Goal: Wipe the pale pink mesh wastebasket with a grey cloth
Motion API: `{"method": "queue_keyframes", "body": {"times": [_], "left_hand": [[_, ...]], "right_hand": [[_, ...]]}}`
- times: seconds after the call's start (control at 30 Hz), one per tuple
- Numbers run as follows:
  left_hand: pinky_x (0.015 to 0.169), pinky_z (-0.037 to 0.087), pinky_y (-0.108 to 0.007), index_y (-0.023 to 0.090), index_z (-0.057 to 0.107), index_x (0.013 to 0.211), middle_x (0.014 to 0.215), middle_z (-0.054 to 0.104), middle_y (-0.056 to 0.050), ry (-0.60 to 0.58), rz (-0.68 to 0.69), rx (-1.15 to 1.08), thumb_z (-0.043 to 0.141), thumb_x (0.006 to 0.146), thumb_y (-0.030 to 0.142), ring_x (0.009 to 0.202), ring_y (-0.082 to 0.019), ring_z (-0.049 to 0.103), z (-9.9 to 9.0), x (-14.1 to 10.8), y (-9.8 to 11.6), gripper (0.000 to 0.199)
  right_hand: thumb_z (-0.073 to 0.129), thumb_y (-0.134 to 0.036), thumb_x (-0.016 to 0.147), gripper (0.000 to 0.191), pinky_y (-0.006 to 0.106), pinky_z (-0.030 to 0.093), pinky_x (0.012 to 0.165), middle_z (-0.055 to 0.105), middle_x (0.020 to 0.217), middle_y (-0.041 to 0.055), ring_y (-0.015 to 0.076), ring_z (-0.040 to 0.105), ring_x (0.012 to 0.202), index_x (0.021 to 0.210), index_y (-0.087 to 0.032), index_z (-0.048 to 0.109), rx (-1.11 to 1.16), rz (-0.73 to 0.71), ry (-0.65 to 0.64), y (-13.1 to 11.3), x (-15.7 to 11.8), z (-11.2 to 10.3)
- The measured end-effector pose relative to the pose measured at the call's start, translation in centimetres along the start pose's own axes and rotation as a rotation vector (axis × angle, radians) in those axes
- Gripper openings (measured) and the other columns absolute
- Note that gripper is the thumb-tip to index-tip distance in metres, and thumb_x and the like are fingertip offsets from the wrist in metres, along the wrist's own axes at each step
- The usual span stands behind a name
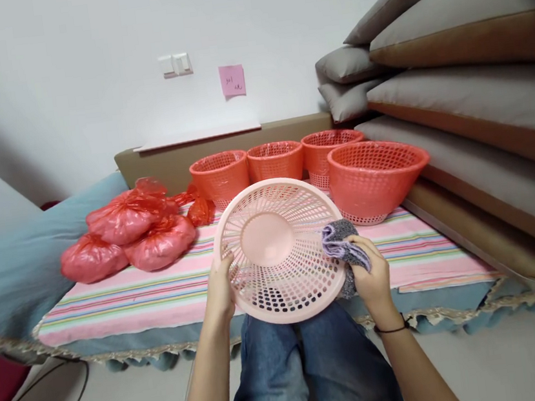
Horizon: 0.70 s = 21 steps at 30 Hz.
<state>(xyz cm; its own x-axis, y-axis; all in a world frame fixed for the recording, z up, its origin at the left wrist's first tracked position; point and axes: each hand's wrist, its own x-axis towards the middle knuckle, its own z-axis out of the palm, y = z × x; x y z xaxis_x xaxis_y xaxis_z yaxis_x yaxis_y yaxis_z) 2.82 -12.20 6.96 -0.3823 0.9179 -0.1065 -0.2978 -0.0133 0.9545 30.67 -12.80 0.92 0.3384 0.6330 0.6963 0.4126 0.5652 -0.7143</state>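
Note:
A round pink plastic basket (268, 238) with a slotted wall is tilted above my lap, its inside facing me. My left hand (220, 285) grips its left rim, thumb inside, the other fingers hidden behind. In my right hand (372, 272) is a folded grey and lilac cloth (343, 243), pressed against the basket's right rim. Part of the cloth hangs down behind the rim. Just behind the pink basket stand several red plastic baskets, the nearest red basket (368, 188) being at the right.
Red plastic bags (126, 221) with pink contents are piled at the left on a striped cloth (143, 297) over the seat. Grey cushions (469, 97) are stacked high at the right. A pink note (232, 81) and switches (175, 65) are on the wall. A red stool (1, 389) stands lower left.

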Motion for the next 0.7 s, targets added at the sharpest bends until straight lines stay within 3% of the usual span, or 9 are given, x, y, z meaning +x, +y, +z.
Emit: {"method": "queue_keyframes", "body": {"times": [0.13,0.37,0.57,0.7], "left_hand": [[0.066,0.05,-0.026,0.032,0.062,0.132,0.125,0.063,-0.005,0.089,-0.076,-0.111,0.072,0.07,0.039,0.085,-0.016,0.06,0.6,-1.2,-1.3,0.063],[0.073,0.049,-0.024,0.028,0.066,0.124,0.119,0.064,-0.003,0.249,-0.006,-0.307,0.071,0.07,0.027,0.085,-0.013,0.061,1.9,-1.6,-2.6,0.054],[0.083,0.05,-0.026,0.028,0.064,0.127,0.135,0.06,-0.003,0.343,0.092,-0.399,0.069,0.075,0.026,0.107,-0.017,0.063,3.1,-2.4,-5.4,0.052],[0.095,0.05,-0.03,0.029,0.06,0.131,0.139,0.058,-0.003,0.359,0.125,-0.417,0.067,0.076,0.024,0.118,-0.02,0.06,3.4,-3.0,-7.0,0.055]], "right_hand": [[0.055,-0.018,0.076,0.021,0.04,0.049,0.092,0.069,0.102,0.0094,0.0244,0.063,0.099,0.091,-0.018,0.07,0.025,0.053,0.075,0.1,-0.5,0.7],[0.056,-0.019,0.078,0.024,0.043,0.046,0.098,0.065,0.11,0.0106,0.0253,0.061,0.107,0.098,-0.018,0.07,0.077,0.138,0.009,0.3,-2.6,2.8],[0.052,-0.018,0.078,0.027,0.046,0.043,0.103,0.059,0.113,0.011,0.0261,0.057,0.111,0.1,-0.018,0.066,0.033,0.263,0.141,-1.0,-7.2,5.8],[0.049,-0.017,0.077,0.03,0.047,0.041,0.105,0.058,0.112,0.0107,0.0255,0.057,0.11,0.103,-0.018,0.064,0.03,0.305,0.181,-1.1,-7.9,6.6]]}}
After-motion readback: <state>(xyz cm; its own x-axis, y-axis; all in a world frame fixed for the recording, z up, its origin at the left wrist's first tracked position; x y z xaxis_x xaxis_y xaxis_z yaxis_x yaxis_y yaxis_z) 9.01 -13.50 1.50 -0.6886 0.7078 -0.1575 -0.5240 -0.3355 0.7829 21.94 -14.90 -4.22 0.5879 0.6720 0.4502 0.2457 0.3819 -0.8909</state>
